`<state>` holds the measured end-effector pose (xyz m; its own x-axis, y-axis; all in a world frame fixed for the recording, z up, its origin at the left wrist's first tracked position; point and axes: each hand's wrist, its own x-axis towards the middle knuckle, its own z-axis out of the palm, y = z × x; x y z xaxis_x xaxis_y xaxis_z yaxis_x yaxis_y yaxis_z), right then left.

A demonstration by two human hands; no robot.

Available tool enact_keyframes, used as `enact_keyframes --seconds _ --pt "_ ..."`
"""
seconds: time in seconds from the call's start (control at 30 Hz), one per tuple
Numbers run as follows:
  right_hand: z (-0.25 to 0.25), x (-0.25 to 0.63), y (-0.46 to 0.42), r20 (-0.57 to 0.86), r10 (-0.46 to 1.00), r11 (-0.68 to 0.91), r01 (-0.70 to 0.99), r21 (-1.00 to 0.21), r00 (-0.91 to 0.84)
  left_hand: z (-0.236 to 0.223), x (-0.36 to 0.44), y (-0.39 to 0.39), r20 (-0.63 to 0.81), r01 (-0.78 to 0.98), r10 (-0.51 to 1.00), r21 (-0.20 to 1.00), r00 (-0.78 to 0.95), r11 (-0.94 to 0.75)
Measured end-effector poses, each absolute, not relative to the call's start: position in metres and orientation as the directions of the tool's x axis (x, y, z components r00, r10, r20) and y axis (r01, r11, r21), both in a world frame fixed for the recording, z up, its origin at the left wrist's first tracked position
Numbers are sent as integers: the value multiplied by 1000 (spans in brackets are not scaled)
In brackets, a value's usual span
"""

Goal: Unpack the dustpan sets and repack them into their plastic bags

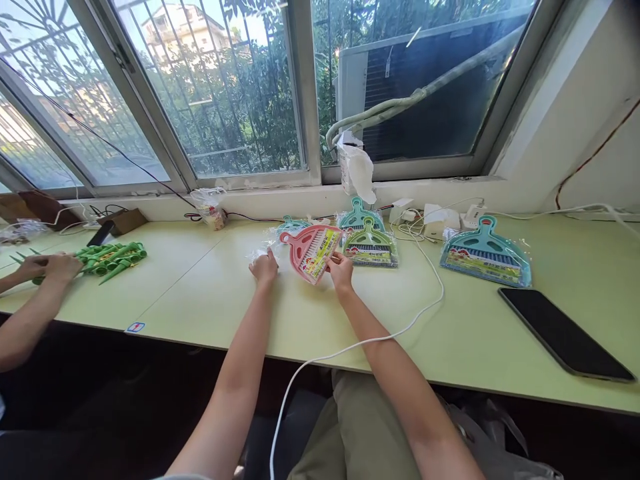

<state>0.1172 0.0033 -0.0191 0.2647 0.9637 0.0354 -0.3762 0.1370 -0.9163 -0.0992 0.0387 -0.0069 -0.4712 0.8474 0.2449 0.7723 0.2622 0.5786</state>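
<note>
My right hand (341,272) grips the lower right edge of a pink dustpan-and-brush set (306,249) with a yellow printed label, held tilted above the table. Its handle points to the left. To the left of it, my left hand (264,268) is closed, its fingers curled at some clear plastic film (257,254) that looks like a bag. Behind the pink set lies a teal set (293,223), partly hidden. Just right of my right hand, a green wrapped dustpan set (371,248) overlaps a teal one (359,212).
Farther right lie another wrapped teal dustpan set (487,257) and a black phone (565,333). A white cable (420,313) crosses the table (200,293) and my right forearm. At left, another person's hands (63,268) work beside green plastic pieces (115,259). Chargers (440,219) stand by the wall.
</note>
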Motion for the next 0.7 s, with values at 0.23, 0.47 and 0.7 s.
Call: enact_keyframes --seconds 0.23,0.47,0.7 --pt "-18 116 3 25 963 123 -353 -928 269 -4 -103 35 147 724 845 603 -514 335" --pt "-19 116 3 33 958 124 -308 -943 285 -11 -90 32 276 922 915 334 -294 195" --pt "-24 115 6 35 948 116 -241 -963 315 -7 -80 29 277 973 942 184 -187 139"
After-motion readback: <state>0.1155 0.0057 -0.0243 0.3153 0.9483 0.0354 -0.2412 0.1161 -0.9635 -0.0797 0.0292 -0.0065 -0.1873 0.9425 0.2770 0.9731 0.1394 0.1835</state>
